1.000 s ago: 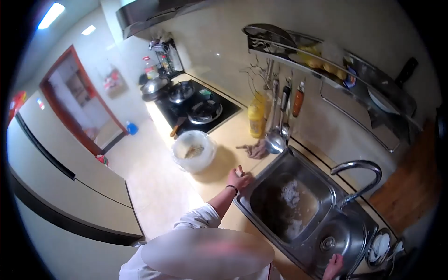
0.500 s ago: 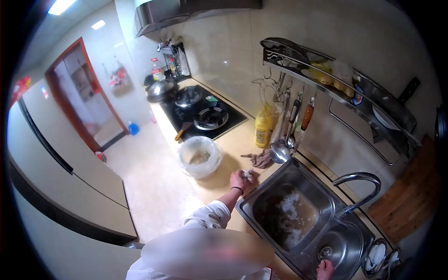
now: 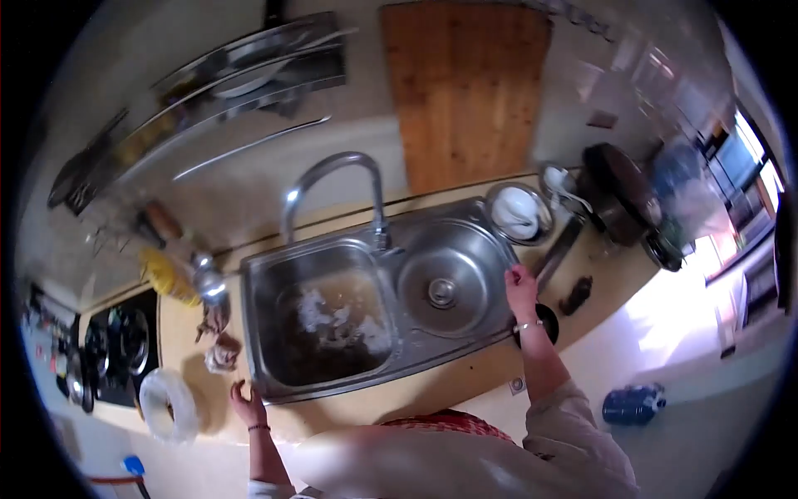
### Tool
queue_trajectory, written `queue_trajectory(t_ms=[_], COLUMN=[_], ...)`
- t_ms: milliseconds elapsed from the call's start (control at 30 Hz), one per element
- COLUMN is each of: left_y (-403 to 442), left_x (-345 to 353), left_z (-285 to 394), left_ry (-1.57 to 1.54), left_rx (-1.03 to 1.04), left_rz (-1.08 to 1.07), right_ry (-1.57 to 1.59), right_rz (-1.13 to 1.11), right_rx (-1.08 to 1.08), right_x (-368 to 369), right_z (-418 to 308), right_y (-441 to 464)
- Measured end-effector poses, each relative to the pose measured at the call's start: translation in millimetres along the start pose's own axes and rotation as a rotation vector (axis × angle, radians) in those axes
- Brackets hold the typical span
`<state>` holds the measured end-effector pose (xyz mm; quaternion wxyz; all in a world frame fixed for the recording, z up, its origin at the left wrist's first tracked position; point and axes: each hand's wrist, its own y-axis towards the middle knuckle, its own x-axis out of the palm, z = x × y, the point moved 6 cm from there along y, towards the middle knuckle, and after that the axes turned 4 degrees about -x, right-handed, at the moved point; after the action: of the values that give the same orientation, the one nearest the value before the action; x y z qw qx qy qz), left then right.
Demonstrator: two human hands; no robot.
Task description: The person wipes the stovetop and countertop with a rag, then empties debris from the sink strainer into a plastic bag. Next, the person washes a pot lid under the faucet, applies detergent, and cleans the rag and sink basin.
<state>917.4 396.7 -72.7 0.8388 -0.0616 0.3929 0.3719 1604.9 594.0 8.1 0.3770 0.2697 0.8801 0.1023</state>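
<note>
My left hand (image 3: 247, 405) is over the counter by the left front corner of the sink, fingers apart and nothing in them. Just beyond it lies a crumpled pale cloth (image 3: 222, 356), with a brownish rag (image 3: 214, 320) behind. My right hand (image 3: 521, 289) is curled closed at the right rim of the round basin (image 3: 453, 249); whatever its fingers may hold is hidden. Murky water with white foam (image 3: 337, 320) fills part of the rectangular basin (image 3: 259, 333). An arched faucet (image 3: 334, 158) rises behind the two basins.
To the left are a bag-lined tub (image 3: 170, 407), a yellow bottle (image 3: 166, 279) and the stove (image 3: 120, 341). White dishes (image 3: 517, 212) sit behind the round basin. A wooden board (image 3: 465, 91) leans on the wall. A dark pan (image 3: 619, 183) stands right; a blue water jug (image 3: 632, 405) is below.
The view has swung right, from stove to sink. My left hand has let go of the crumpled cloth and drawn back. My right hand has shifted to the round basin's right rim.
</note>
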Motion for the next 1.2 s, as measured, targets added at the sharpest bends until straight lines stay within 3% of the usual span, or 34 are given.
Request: queue_trajectory(t_ms=[67, 133, 167, 200, 267, 367, 400, 467, 533, 567, 633, 667, 733, 800, 867, 1033, 1100, 1133, 1200], left_y=[-17, -30, -35, -37, -42, -39, -38, -37, -34, -35, -36, -38, -45, -44, -45, -58, -60, -65, -68], left_x=[11, 11, 8, 7, 9, 11, 12, 11, 15, 14, 16, 18, 23, 38, 49, 45, 46, 37, 38], left_z=[-2, -4, 5, 8, 6, 8, 9, 16, 11, 22, 32, 40, 61, 53, 59, 116, 105, 124, 118], left_ry=[-0.083, -0.179, -0.120, -0.120, -0.115, -0.176, -0.147, -0.110, -0.161, -0.121, -0.118, -0.115, -0.226, -0.143, -0.137, -0.097, -0.065, -0.036, -0.066], left_rx=[-0.127, -0.106, -0.094, -0.092, -0.149, -0.122, -0.082, -0.057, -0.088, -0.104, -0.052, 0.000, -0.108, 0.011, -0.003, 0.100, 0.127, 0.101, 0.072], left_rz=[-0.074, -0.085, -0.102, -0.104, -0.168, -0.169, -0.175, -0.144, -0.134, -0.169, -0.182, -0.195, -0.259, -0.300, -0.286, -0.276, -0.298, -0.311, -0.352], right_ry=[-0.175, -0.617, -0.620, -0.757, -0.879, -0.985, -0.976, -0.950, -1.009, -0.661, 0.062, 0.149, 0.203, 0.221, 0.363, 0.368, 0.465, 0.624, 0.632], right_rz=[0.101, 0.321, 0.323, 0.091, -0.144, -0.241, -0.485, -0.733, -0.501, -0.553, -0.260, -0.197, -0.220, -0.232, -0.062, -0.115, -0.180, -0.052, -0.039], right_rx=[0.152, -0.036, -0.033, 0.041, 0.115, 0.100, 0.134, 0.170, -0.185, 0.151, 0.840, 0.856, 0.709, 0.566, 0.824, 0.769, 0.618, 0.526, 0.620], right_x=[-30, -46, -41, -22, -11, -4, 3, 15, 23, 8, -35, -39, -38, -38, -59, -81, -79, -74, -69], right_z=[41, 90, 140, 199, 226, 240, 251, 262, 239, 218, 143, 135, 134, 131, 96, 52, 43, 36, 45], right_y=[19, 32, 39, 46, 49, 58, 61, 52, 52, 50, 36, 35, 30, 19, -4, -53, -72, -84, -117])
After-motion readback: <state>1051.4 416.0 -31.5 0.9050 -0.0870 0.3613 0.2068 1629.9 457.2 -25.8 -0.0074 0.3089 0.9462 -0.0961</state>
